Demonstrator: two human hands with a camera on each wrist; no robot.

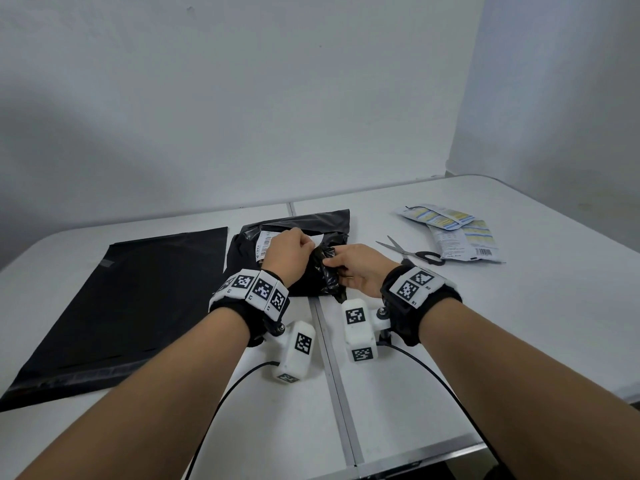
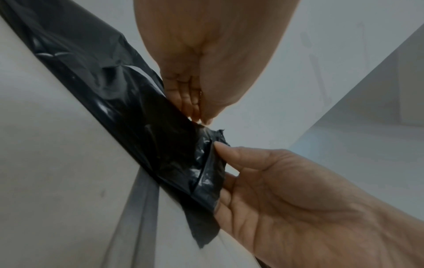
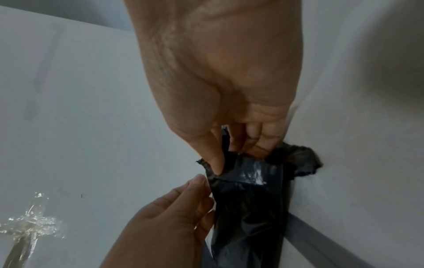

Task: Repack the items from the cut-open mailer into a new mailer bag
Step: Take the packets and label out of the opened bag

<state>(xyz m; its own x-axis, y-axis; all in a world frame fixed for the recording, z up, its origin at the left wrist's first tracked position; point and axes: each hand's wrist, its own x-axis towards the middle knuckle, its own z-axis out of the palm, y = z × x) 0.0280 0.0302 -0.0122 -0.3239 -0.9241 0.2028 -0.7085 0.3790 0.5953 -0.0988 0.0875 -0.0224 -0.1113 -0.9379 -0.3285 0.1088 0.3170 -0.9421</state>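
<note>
The cut-open black mailer (image 1: pixel 247 252), with a white label, lies at the table's middle. My left hand (image 1: pixel 306 249) pinches its torn edge from the left, and my right hand (image 1: pixel 330 263) grips the same crumpled edge from the right. In the left wrist view the left hand (image 2: pixel 203 117) nips the mailer (image 2: pixel 137 112) between fingertips and thumb. In the right wrist view the right hand (image 3: pixel 231 154) has thumb and fingers curled round the mailer's (image 3: pixel 250 208) open end. The new mailer bag (image 1: pixel 131 299) lies flat to the left. Two white packets (image 1: pixel 453 233) lie at the right.
Scissors (image 1: pixel 414 254) lie between the mailer and the packets, blades pointing left. A seam (image 1: pixel 327 344) runs down the white table (image 1: pixel 519 306) under my wrists. A wall stands close behind the table's far edge.
</note>
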